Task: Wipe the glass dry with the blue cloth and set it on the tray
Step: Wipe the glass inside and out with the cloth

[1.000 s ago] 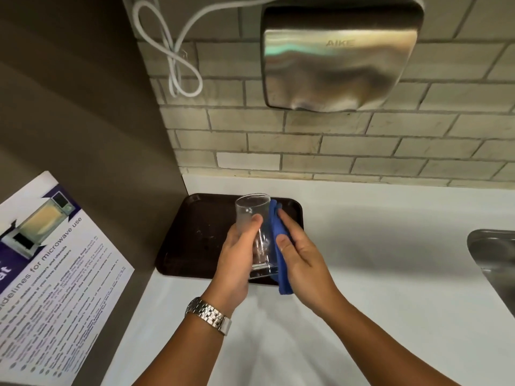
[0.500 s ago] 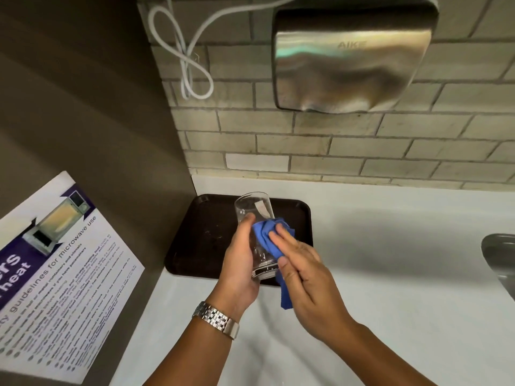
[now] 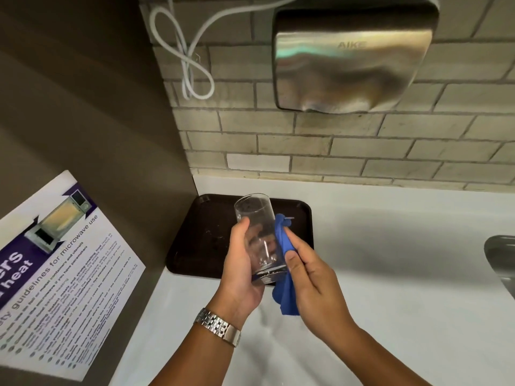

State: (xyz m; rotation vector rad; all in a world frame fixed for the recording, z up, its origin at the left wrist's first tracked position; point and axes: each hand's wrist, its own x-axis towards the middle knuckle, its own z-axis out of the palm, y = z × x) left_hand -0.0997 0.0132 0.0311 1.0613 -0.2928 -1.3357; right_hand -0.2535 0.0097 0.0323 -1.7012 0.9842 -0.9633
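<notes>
Right hand slid lower, fingers pinching blue cloth, apparently against glass, left hand gripping.

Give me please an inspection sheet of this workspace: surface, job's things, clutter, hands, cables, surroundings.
Surface: white counter, bare around the tray.
Job's things: clear glass held tilted above the dark tray, not yet set down; blue cloth pressed against the glass side, its lower end hanging free.
Clutter: nothing seen on the counter; a few specks on the tray.
Hands: left hand grips the glass, with a metal wristwatch; right hand holds the cloth.
Cables: white cable looped on the wall, clear of the work.
Surroundings: steel hand dryer on the tiled wall; microwave guidelines poster on the left panel; sink edge at right.
</notes>
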